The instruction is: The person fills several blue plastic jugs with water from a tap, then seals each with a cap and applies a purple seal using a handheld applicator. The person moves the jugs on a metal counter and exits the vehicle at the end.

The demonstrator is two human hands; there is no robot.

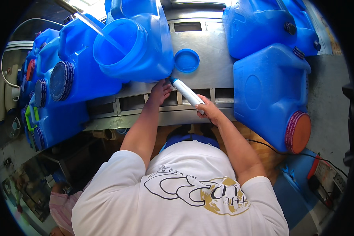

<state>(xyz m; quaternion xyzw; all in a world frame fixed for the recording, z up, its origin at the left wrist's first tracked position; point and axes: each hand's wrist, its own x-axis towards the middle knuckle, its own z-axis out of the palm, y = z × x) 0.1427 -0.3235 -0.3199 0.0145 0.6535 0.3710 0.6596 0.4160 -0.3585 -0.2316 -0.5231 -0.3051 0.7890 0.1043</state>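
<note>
White tool (pixel 187 93), clamped in right hand (pixel 208 109), slants toward left hand (pixel 159 93), apparently spread.

Two bare-handed grips in play, left (pixel 160 93) and right (pixel 208 109), and between them one slim white tube with a blue end (pixel 188 93)! Just beyond, one loose round blue plastic lid (pixel 187 60); past the left grip, one wide-mouthed, uncapped blue plastic jug (pixel 157 43). Right of the right grip, three big blue plastic jugs (pixel 269 90); left of the left grip, at least four more, overlapping too much for certainty.
</note>
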